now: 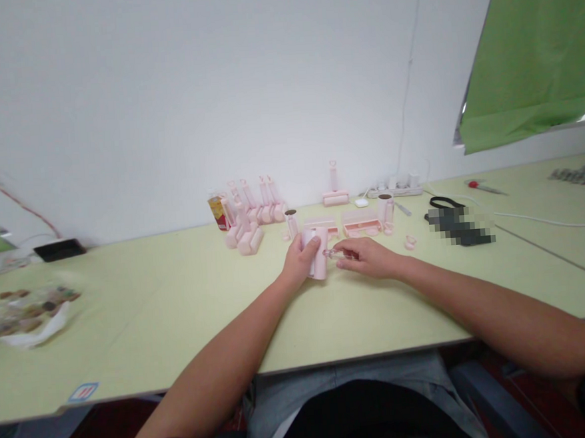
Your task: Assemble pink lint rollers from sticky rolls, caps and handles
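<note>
A clear bag of brown bits (23,311) lies at the left edge of the pale green surface (178,307). Near the far edge stands a cluster of pink rollers (250,222). At the middle of the surface, the left hand (298,262) has its fingers (313,243) wrapped round a pink roll (320,265). Just beside it, the right hand (370,259) pinches a small pink pin (335,253) in narrow fingers, its tip meeting the roll's right side. Behind them lie pink trays (360,224), and a blurred dark item (460,226) sits further right
</note>
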Motion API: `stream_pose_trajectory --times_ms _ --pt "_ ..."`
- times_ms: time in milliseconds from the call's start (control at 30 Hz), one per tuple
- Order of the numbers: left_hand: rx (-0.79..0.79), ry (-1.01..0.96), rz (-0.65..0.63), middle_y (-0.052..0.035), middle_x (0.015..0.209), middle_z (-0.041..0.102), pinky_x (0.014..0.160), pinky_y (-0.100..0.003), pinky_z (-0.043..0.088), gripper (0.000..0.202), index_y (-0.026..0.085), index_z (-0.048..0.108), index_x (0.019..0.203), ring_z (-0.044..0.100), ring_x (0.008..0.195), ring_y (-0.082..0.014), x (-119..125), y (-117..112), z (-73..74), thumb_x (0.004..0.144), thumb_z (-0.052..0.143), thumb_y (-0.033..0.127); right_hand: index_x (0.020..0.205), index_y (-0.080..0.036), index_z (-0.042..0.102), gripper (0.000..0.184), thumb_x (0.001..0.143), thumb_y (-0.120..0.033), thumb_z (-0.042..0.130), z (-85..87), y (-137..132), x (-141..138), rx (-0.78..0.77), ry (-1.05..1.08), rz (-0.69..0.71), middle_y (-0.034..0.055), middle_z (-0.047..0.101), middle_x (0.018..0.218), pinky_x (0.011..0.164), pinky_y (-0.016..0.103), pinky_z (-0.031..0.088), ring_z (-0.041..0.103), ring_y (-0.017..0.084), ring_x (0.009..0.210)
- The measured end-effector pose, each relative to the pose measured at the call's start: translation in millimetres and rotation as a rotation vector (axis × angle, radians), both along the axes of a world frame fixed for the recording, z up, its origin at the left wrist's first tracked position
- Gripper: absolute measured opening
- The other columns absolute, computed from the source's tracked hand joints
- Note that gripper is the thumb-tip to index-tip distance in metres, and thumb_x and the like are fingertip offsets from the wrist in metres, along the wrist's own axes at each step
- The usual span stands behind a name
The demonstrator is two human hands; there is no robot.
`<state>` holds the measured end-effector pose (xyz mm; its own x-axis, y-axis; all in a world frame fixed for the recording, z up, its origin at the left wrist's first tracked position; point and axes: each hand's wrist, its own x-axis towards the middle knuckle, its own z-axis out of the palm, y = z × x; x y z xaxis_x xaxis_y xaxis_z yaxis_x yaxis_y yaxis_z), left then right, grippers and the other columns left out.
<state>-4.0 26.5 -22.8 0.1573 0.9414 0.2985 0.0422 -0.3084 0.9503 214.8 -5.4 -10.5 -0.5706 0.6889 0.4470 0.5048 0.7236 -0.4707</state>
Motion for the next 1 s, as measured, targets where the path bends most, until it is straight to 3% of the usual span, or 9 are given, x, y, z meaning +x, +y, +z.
stream_pose_trajectory --times_ms 400,667,867,1000 --pt "0.062 0.073 0.064 -0.0024 0.09 0.061 0.07 -0.026 0.044 0.051 0.016 0.056 0.109 0.055 0.077 -0.0151 -3.0 5.6 -4.8 0.077 0.07 0.052 0.122 -0.018 0.065 0.039 0.092 -0.041 0.056 0.2 -0.7 -0.2 0.02 -0.066 -0.061 0.0047 0.067 0.083 0.066 0.027 0.039 0.056 0.016 0.07" --pt "-0.015 0.07 0.002 -0.0046 0.098 0.061 0.075 -0.029 0.046 0.056 0.017 0.052 0.114 0.057 0.086 -0.0178 -4.1 4.1 -4.5 0.073 0.073 0.049 0.125 -0.019 0.065 0.039 0.091 -0.039 0.057 2.4 -2.7 -0.9 0.047 -0.153 -0.115 0.0056 0.069 0.086 0.067 0.027 0.038 0.057 0.017 0.072" --pt "-0.023 0.109 -0.102 -0.005 0.105 0.061 0.08 -0.031 0.047 0.061 0.019 0.047 0.123 0.058 0.094 -0.02 -6.5 0.7 -0.1 0.072 0.073 0.037 0.126 -0.021 0.064 0.039 0.091 -0.036 0.057 0.4 -5.3 -3.8 0.001 -0.195 -0.147 0.0053 0.07 0.086 0.064 0.026 0.034 0.057 0.016 0.069" --pt "0.035 0.192 -0.061 -0.006 0.108 0.06 0.083 -0.033 0.047 0.065 0.019 0.046 0.126 0.058 0.097 -0.0217 -6.1 -1.1 1.0 0.069 0.075 0.032 0.123 -0.02 0.065 0.036 0.091 -0.036 0.057 -0.7 -8.2 -6.2 -0.022 -0.202 -0.151 0.0056 0.071 0.086 0.065 0.026 0.034 0.057 0.016 0.069"
